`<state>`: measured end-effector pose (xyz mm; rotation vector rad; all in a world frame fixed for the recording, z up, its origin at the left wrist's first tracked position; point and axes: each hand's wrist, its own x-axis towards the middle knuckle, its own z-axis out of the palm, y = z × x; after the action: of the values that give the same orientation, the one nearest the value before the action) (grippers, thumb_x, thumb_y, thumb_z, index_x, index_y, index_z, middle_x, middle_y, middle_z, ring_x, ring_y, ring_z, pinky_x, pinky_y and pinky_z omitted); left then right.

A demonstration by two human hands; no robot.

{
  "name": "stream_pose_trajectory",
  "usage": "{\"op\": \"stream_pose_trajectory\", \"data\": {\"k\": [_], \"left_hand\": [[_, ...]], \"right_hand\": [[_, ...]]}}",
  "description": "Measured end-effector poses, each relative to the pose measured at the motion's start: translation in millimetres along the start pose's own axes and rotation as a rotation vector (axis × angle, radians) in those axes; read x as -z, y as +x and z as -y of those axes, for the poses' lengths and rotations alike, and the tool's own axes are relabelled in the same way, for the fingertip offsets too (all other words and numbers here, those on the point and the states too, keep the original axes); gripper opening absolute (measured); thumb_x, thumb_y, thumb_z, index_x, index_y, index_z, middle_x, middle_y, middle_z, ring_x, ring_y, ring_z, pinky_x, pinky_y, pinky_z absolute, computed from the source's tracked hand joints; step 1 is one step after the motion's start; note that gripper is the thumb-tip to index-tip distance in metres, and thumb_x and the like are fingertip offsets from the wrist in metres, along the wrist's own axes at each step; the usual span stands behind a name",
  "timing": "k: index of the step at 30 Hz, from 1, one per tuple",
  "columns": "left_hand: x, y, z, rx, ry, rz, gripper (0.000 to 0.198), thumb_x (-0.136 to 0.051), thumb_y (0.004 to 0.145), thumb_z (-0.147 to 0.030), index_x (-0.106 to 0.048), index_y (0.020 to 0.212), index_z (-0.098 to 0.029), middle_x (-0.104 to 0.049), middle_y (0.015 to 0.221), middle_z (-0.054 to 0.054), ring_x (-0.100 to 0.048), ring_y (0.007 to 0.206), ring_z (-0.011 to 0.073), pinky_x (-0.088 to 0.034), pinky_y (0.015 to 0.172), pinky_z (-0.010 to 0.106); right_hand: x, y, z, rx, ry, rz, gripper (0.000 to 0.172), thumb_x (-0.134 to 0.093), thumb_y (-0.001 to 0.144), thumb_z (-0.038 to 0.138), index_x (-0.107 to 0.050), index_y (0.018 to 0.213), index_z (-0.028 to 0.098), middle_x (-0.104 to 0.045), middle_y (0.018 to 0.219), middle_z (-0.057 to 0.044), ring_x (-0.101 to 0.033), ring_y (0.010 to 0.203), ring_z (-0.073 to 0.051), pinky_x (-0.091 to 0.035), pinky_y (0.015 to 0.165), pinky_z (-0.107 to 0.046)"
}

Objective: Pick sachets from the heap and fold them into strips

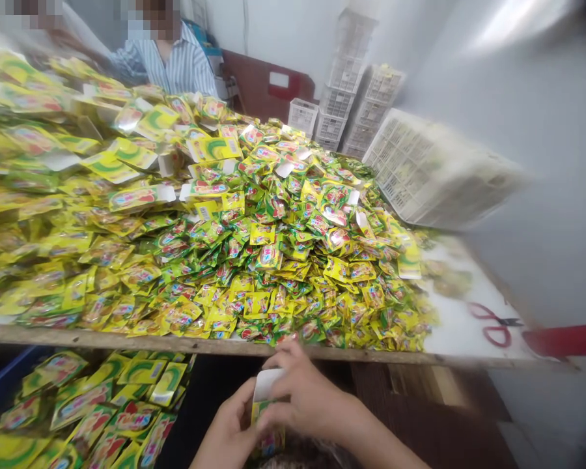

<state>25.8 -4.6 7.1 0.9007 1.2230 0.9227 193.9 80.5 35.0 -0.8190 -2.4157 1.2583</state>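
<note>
Both my hands meet low in the view, below the table's front edge. My left hand [229, 423] grips a small yellow-green carton [264, 417] from the left side. My right hand [307, 397] is closed over the carton's white top flap and right side. A huge heap of small yellow-green sachets [254, 254] covers the table just beyond my hands. Larger flat yellow cartons [127, 153] lie on the heap's far left part.
A blue bin [10, 378] at lower left holds filled cartons [102, 404]. Red-handled scissors [493, 322] lie on the table's bare right end. A white crate [420, 176] leans at right, stacked crates [351, 78] behind. A person in a striped shirt [170, 62] sits across.
</note>
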Motion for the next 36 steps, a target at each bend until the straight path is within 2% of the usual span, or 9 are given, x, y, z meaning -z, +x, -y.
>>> {"op": "stream_pose_trajectory", "data": {"k": [6,9,11,14,17,21,24,28,36], "left_hand": [[-2.5,5,4,0.025,-0.017,-0.009,0.027,-0.076,0.072,-0.024,-0.073,0.099,-0.020,-0.071,0.087,0.002,-0.062,0.082,0.0225,-0.050,0.074,0.028],[-2.5,5,3,0.045,0.013,-0.023,0.019,-0.078,0.070,-0.026,-0.073,0.088,-0.019,-0.070,0.078,0.001,-0.062,0.079,0.0220,-0.049,0.070,0.026],[-1.8,2,-1,0.037,-0.021,-0.021,0.024,-0.078,0.071,-0.029,-0.074,0.093,-0.021,-0.072,0.085,0.002,-0.063,0.086,0.0239,-0.049,0.078,0.029],[-2.8,-4,-8,0.111,-0.260,-0.043,0.036,-0.068,0.079,-0.045,-0.073,0.108,-0.025,-0.074,0.102,0.005,-0.065,0.097,0.0273,-0.049,0.089,0.037],[-5.7,-7,-13,0.225,-0.460,-0.083,0.047,-0.063,0.077,-0.057,-0.075,0.105,-0.021,-0.076,0.099,0.010,-0.067,0.095,0.0310,-0.052,0.085,0.042],[0.3,-3,-23,0.255,-0.302,-0.095,0.037,-0.077,0.068,-0.039,-0.077,0.096,-0.016,-0.078,0.090,0.009,-0.070,0.085,0.0276,-0.053,0.077,0.034],[13.5,1,-26,0.227,-0.184,-0.114,0.030,-0.075,0.072,-0.032,-0.077,0.098,-0.018,-0.079,0.090,0.007,-0.070,0.081,0.0242,-0.054,0.075,0.030],[28.2,4,-14,0.126,0.023,-0.201,0.023,-0.076,0.072,-0.038,-0.080,0.090,-0.024,-0.080,0.094,0.005,-0.070,0.095,0.0282,-0.053,0.089,0.034],[20.8,4,-9,-0.031,0.224,-0.198,0.018,-0.068,0.081,-0.039,-0.077,0.090,-0.026,-0.078,0.088,0.004,-0.071,0.083,0.0234,-0.054,0.076,0.028]], "right_hand": [[-14,-1,-5,-0.078,0.122,-0.169,0.019,-0.087,0.064,0.033,-0.073,0.074,0.024,-0.063,0.106,-0.001,-0.050,0.106,-0.020,-0.038,0.096,-0.032],[-14,0,-5,-0.033,0.193,-0.208,0.010,-0.083,0.070,0.021,-0.073,0.071,0.025,-0.065,0.105,-0.001,-0.052,0.107,-0.020,-0.039,0.095,-0.032],[-10,0,-3,-0.078,0.297,-0.324,0.009,-0.076,0.076,0.018,-0.074,0.080,0.026,-0.066,0.103,-0.002,-0.055,0.103,-0.020,-0.042,0.092,-0.033],[-11,-5,-5,-0.353,0.617,-0.460,0.011,-0.069,0.079,0.025,-0.069,0.089,0.022,-0.064,0.079,-0.001,-0.060,0.072,-0.016,-0.049,0.063,-0.027],[-24,-9,-10,-0.545,0.959,-0.338,0.024,-0.074,0.072,0.038,-0.064,0.082,0.018,-0.057,0.062,0.003,-0.046,0.043,-0.009,-0.037,0.038,-0.019],[-36,-7,-9,-0.559,1.013,-0.248,0.028,-0.079,0.066,0.039,-0.067,0.077,0.016,-0.058,0.060,0.004,-0.042,0.037,-0.006,-0.036,0.033,-0.017],[-30,-3,-3,-0.494,0.915,-0.235,0.025,-0.076,0.069,0.039,-0.075,0.080,0.017,-0.063,0.066,0.000,-0.049,0.042,-0.009,-0.042,0.036,-0.019],[-22,-2,-1,-0.417,0.858,-0.256,0.027,-0.068,0.080,0.043,-0.079,0.075,0.019,-0.067,0.070,-0.003,-0.057,0.052,-0.012,-0.049,0.046,-0.022],[-32,-1,-8,-0.531,0.899,-0.299,0.029,-0.082,0.064,0.041,-0.078,0.076,0.015,-0.069,0.063,-0.005,-0.064,0.051,-0.018,-0.052,0.047,-0.027]]}}
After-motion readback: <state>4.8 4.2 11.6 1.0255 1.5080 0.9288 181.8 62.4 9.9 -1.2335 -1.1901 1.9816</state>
